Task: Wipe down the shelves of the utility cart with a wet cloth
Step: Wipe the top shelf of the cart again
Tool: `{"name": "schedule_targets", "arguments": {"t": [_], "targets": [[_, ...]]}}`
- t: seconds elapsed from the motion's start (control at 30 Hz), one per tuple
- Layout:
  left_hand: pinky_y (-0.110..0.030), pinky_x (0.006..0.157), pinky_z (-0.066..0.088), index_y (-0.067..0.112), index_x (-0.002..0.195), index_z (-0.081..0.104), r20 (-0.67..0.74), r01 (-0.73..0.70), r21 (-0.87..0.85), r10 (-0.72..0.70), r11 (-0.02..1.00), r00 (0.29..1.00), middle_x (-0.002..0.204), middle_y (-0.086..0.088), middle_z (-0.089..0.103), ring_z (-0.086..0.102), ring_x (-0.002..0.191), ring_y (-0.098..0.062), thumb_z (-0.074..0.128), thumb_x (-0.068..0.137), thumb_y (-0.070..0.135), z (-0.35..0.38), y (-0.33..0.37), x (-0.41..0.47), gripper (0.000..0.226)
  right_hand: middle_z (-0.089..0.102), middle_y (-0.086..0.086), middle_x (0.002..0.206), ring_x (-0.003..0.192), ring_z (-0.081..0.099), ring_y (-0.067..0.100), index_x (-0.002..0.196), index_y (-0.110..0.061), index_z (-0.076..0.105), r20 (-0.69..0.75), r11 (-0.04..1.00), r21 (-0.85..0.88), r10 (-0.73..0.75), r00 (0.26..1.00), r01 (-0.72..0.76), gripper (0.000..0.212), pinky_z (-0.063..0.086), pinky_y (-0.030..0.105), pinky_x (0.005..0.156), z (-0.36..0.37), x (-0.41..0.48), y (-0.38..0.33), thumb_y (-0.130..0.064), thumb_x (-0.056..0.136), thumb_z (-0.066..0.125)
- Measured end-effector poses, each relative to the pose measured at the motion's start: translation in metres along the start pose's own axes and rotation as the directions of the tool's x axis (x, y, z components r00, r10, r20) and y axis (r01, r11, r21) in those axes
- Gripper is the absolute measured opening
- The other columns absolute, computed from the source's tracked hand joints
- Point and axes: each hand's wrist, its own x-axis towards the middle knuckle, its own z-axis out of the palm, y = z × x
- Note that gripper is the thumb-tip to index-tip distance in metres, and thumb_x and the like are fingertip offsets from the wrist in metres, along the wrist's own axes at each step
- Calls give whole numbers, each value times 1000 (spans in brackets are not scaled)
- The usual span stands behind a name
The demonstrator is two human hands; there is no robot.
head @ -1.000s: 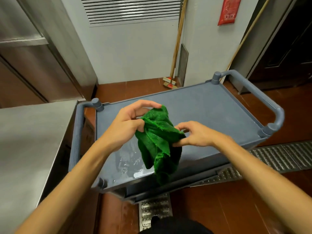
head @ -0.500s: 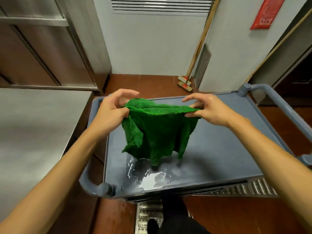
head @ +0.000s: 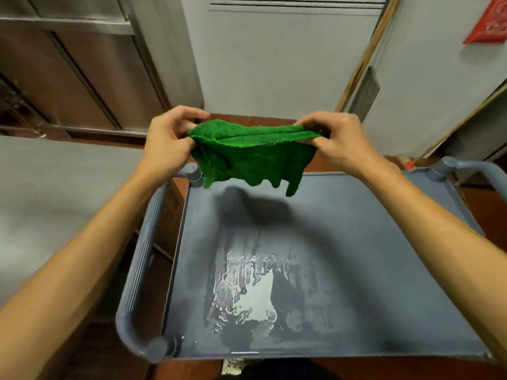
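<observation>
Far left is a steel counter (head: 55,201). It's not part of the job, the cart is just parked tight beside it. Next over is the cart's left handle (head: 140,259), a grey loop running down the side toward the camera.

Above its far end, the left grip (head: 167,144) is clenched on one top corner of the green cloth (head: 252,157), thumb against fingers. My read on why: pulling two corners apart in the air opens the rag out, so it can be refolded or laid down with a fresh face instead of wiped as a wad.

The cloth hangs above the far end of the top shelf (head: 370,256) without touching it, and its shadow sits right underneath. It's bright green with a nubby, terry-type weave. The top edge is doubled into a fold between the hands, and the bottom edge droops in uneven points.

I'd guess it's properly soaked, going by the shiny, streaky puddle (head: 255,294) on the near-middle of the shelf. The rest of the shelf is matte blue-grey with smeary damp patches around the puddle.

The right grip (head: 340,144) has the other top corner in the same pinch, knuckles toward the camera. Past it is the cart's right handle (head: 482,171). Behind that, a wooden pole (head: 365,58) leans on the wall, and there's a red sign (head: 491,23) up in the corner. You can't see the lower shelves from here.
</observation>
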Motion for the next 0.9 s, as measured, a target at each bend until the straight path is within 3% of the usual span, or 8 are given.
{"name": "schedule_targets", "arguments": {"t": [0.2, 0.33, 0.43, 0.57, 0.63, 0.7, 0.8, 0.9], "targets": [[-45, 83, 60, 35, 91, 73, 152, 214, 168, -239, 962, 959, 98, -4, 76, 71, 93, -24, 46, 63, -8, 35, -91, -11, 57, 71, -2, 101, 97, 64, 18, 102, -15, 74, 209, 991, 0, 130, 969, -133, 26, 49, 29, 91, 71, -29, 41, 2, 84, 66], [-36, 79, 53, 22, 105, 71, 246, 303, 500, -469, 811, 848, 93, -14, 73, 67, 89, -34, 48, 76, -13, 67, -144, -44, 51, 68, 11, 115, 111, 61, 29, 112, -11, 71, 482, 966, -114, 257, 838, -231, 27, 39, 27, 93, 129, -55, 71, -3, 87, 67], [-41, 98, 48, 10, 123, 65, 260, 303, 633, -564, 713, 784, 119, -23, 67, 61, 112, -40, 47, 87, 7, 84, -170, -63, 40, 58, 11, 134, 128, 50, 29, 127, -15, 64, 599, 974, -151, 228, 768, -171, 42, 36, 33, 108, 161, -73, 87, -9, 85, 69], [-46, 114, 36, 10, 142, 52, 266, 210, 713, -535, 669, 802, 148, -22, 44, 44, 135, -40, 44, 98, 46, 104, -178, -64, 57, 8, 10, 165, 152, 6, 28, 155, -15, 27, 600, 966, -233, 233, 766, -111, 74, 12, 42, 122, 187, -78, 103, -4, 89, 57], [-49, 122, 23, 24, 153, 40, 365, 74, 747, -500, 661, 785, 163, -16, 26, 27, 148, -38, 33, 81, 84, 116, -172, -62, 93, -1, 9, 166, 153, 1, 27, 158, -15, 14, 584, 961, -247, 251, 771, -126, 76, 9, 41, 124, 195, -72, 109, -4, 93, 51], [-53, 124, 13, 33, 160, 18, 470, -63, 796, -548, 602, 691, 169, -11, 3, 8, 154, -35, 37, 60, 100, 128, -171, -63, 122, -3, 8, 166, 153, 0, 26, 159, -16, 9, 593, 959, -258, 252, 765, -116, 76, 8, 41, 124, 204, -66, 115, 0, 93, 45], [-55, 123, 15, 30, 161, -1, 519, -238, 839, -589, 489, 619, 168, -13, -14, 1, 154, -37, 69, 62, 83, 141, -181, -68, 133, 2, 6, 166, 153, 2, 24, 159, -19, 13, 630, 957, -286, 221, 745, -42, 75, 9, 41, 124, 215, -62, 125, 1, 92, 43], [-50, 117, 27, 30, 161, 16, 493, -244, 843, -508, 480, 706, 167, -17, 4, 17, 149, -40, 70, 79, 65, 140, -189, -69, 104, 14, 6, 165, 150, 12, 27, 156, -23, 26, 603, 944, -330, 184, 776, 33, 74, 19, 42, 120, 222, -66, 130, -2, 88, 46]]}}
